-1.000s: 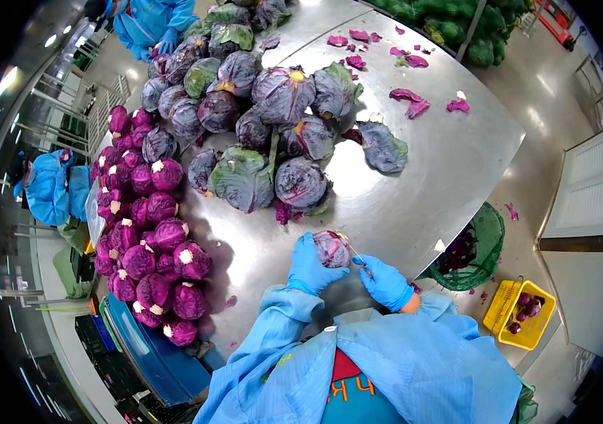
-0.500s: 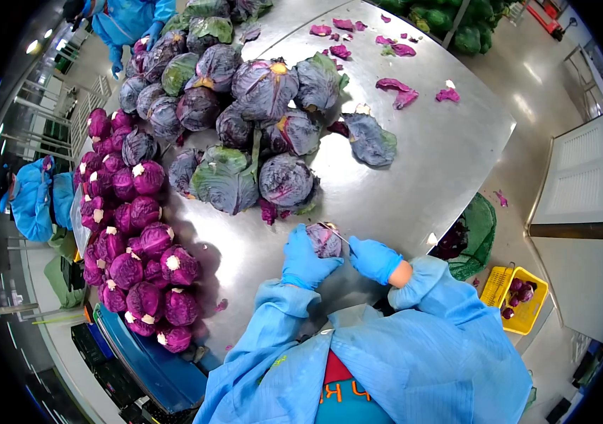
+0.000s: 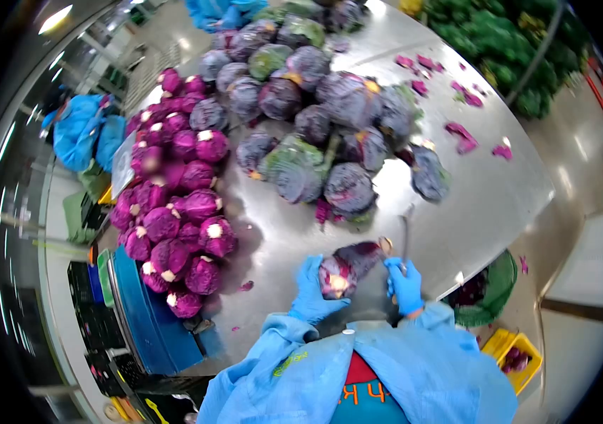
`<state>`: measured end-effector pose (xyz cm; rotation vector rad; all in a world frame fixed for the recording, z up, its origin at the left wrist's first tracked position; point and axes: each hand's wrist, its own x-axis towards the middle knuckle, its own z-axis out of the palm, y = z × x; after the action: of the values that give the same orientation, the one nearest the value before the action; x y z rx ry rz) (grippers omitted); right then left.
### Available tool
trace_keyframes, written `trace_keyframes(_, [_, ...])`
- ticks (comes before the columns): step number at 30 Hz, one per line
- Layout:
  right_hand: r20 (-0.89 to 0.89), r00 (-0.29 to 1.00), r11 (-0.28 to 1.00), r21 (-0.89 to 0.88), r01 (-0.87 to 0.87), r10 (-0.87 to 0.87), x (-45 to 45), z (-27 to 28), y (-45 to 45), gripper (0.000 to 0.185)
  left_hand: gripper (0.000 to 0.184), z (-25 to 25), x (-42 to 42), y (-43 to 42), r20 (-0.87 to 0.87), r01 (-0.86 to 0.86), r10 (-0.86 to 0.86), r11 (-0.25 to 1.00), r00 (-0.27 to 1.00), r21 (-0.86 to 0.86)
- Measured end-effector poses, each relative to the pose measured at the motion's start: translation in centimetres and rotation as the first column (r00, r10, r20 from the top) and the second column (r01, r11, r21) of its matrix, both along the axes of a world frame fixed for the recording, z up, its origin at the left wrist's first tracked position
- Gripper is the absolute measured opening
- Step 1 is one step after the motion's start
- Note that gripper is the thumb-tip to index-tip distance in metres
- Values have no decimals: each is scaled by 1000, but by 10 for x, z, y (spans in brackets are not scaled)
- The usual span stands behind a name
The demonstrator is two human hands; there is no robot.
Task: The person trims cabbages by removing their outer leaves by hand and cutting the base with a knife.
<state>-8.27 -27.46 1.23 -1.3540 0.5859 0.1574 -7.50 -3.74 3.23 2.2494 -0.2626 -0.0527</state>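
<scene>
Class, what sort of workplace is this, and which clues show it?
Probably a vegetable-processing room: a broad metal table bears heaped purple cabbages, and the gloved right hand holds a knife.

Lighting: bright over my metal worktop (image 3: 485,194), dimmer along the left surroundings. Source: elongated overhead lamp (image 3: 55,19), upper left. Glare: one burnt-out white patch beside the untrimmed cabbages (image 3: 350,189); paler streaks on the floor (image 3: 571,159). Shadow: soft-edged, right of the trimmed purple cabbages (image 3: 163,222). Focus: soft overall; my left hand (image 3: 308,293), right hand (image 3: 405,288) and knife (image 3: 406,237) slightly blurred; smudged patch over the trimmed heap. Distortion: strong fisheye, bowed lines, black corners.
</scene>
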Motion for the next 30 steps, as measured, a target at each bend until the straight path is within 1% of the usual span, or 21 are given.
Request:
trace_keyframes(1, [74,988,990,61,130,-135,-1,7,11,11,116,-19,-4,1,-12,-79,79,994,997,-72])
trace_keyframes(2, [59,997,993,110,51,-57,-2,18,16,11,116,-25,-4,-1,-12,-115,114,990,993,-86])
trace_keyframes(3, [206,978,999,-32,-34,40,10,18,27,13,115,-31,-4,-3,-68,-135,127,981,990,-141])
trace_keyframes(5, [439,862,936,-336,-104,253,28,13,51,19,114,-15,4,-8,-113,-107,105,994,988,-14])
trace_keyframes(6, [498,724,770,-634,-73,478,45,16,52,27,112,-11,6,-9,-98,-76,79,996,992,39])
trace_keyframes(9, [47,706,172,-979,-107,707,70,-11,43,34,107,2,16,-6,-125,20,-3,990,992,137])
trace_keyframes(10, [25,751,80,-996,-37,660,70,-36,34,35,108,8,19,-5,-177,34,-12,992,984,123])
trace_keyframes(11, [-23,800,56,-996,-71,599,72,-28,25,37,108,14,19,-3,-234,39,-13,994,972,106])
trace_keyframes(14, [23,894,66,-998,-8,448,56,-4,-19,37,107,16,19,-5,-267,-61,75,996,961,58])
trace_keyframes(15, [-47,911,111,-989,-101,410,47,11,-38,40,107,14,19,-8,-283,-90,98,995,954,42])
trace_keyframes(16, [29,942,60,-998,9,335,32,-6,-60,43,107,11,22,-11,-298,-125,115,992,948,-14])
trace_keyframes(17, [-37,961,16,-999,-43,274,17,7,-75,46,107,8,25,-15,-313,-156,126,985,941,-71])
trace_keyframes(18, [78,967,84,-995,59,244,-1,-21,-104,48,108,5,26,-20,-332,-185,133,974,934,-129])
trace_keyframes(19, [44,975,226,-974,-6,217,-18,-29,-134,58,108,2,27,-26,-355,-211,135,960,925,-185])
trace_keyframes(21, [291,952,421,-878,228,91,-51,-55,-173,56,109,9,38,-41,-312,-142,87,977,946,-157])
trace_keyframes(23, [146,969,256,-947,195,-198,-82,-65,-198,58,111,2,47,-60,-251,-4,-25,994,968,-114])
trace_keyframes(24, [88,975,98,-989,109,-203,-98,-63,-205,58,107,-13,48,-71,-164,-1,-21,991,986,-134])
trace_keyframes(25, [66,975,58,-995,80,-214,-99,-38,-197,56,104,-13,47,-81,-128,-16,3,995,992,-96])
trace_keyframes(27, [265,963,74,-961,267,-46,-96,-18,-188,50,98,-6,50,-93,-57,-29,27,999,998,-27])
trace_keyframes(28, [193,980,293,-936,197,-42,-92,-8,-177,47,88,10,49,-97,-4,-13,13,999,1000,34])
trace_keyframes(30, [100,995,690,-719,80,-11,-75,13,-140,42,90,7,44,-97,0,31,-31,997,1000,65])
